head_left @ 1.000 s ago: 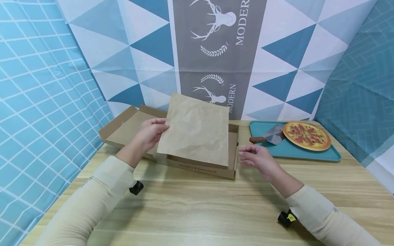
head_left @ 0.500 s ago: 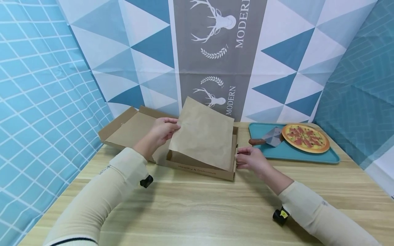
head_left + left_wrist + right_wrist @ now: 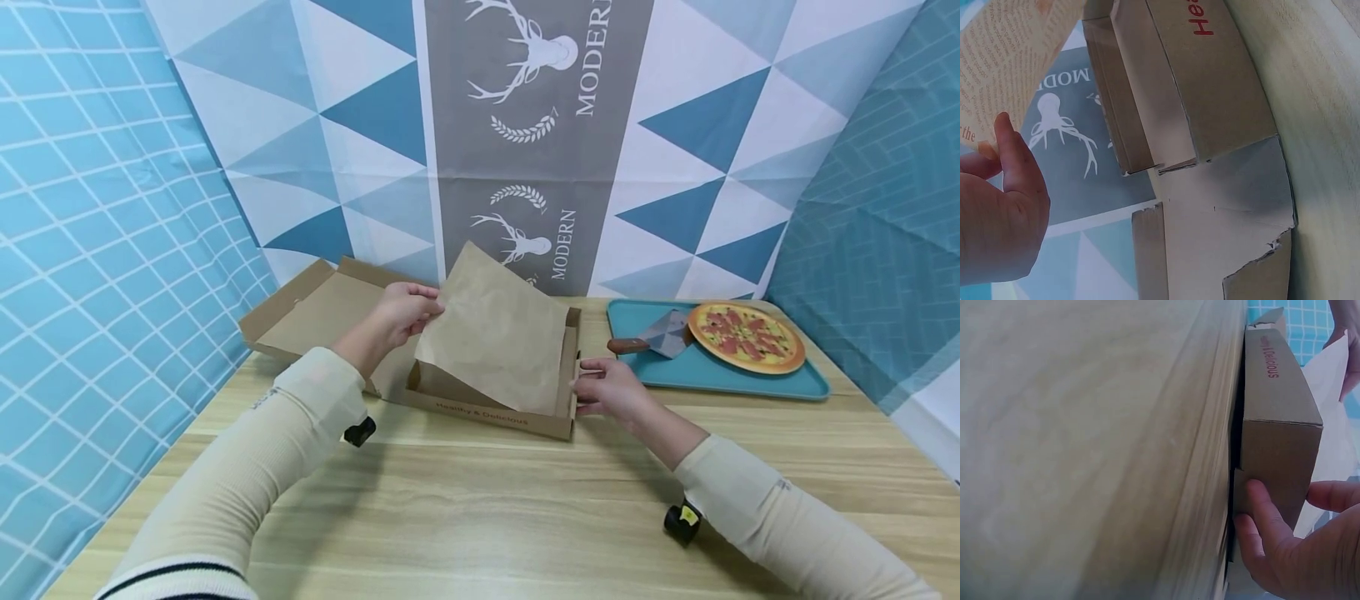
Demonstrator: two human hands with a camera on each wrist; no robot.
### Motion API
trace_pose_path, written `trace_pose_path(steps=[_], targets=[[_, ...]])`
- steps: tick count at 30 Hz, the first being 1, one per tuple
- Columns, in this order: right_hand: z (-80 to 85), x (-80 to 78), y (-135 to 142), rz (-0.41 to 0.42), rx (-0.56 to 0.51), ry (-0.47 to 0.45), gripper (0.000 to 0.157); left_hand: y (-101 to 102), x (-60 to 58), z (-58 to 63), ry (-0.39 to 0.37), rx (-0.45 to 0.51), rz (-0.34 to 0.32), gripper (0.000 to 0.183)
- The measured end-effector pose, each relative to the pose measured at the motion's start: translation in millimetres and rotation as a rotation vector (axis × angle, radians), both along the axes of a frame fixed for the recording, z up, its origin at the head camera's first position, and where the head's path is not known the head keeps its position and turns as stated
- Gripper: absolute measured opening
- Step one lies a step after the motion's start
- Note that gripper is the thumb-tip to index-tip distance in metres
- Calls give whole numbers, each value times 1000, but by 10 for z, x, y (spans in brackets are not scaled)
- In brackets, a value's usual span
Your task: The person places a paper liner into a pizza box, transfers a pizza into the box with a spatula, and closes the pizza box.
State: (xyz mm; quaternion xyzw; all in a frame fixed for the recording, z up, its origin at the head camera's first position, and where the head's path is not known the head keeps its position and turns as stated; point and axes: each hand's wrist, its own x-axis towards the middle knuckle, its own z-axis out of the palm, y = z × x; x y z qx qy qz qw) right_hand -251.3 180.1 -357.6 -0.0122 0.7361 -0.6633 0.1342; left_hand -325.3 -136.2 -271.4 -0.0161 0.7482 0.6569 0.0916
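My left hand pinches the left corner of a brown paper sheet, held tilted over the pizza box. The sheet's lower right part hangs into the tray of the box, and small print covers its other face in the left wrist view. On the right, my right hand grips the side wall of the box. In the right wrist view, fingertips press the wall's outer face, with the thumb at the rim. The lid lies folded back to the left.
A teal tray stands at the back right. It bears a pizza and a pizza server with a wooden handle, which overhangs the tray's left edge. The wooden table meets a patterned cloth backdrop behind.
My left hand has moved right with the sheet, which has tilted and come down over the box. My right hand has moved left onto the box's side wall.
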Motion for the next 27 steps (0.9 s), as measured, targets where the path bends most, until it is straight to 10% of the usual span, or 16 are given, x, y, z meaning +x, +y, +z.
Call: trace_pose_path(steps=[27], targets=[[-7,6,-1,21,29,-13,60,201,-189,-355,-60,-103,45,17]])
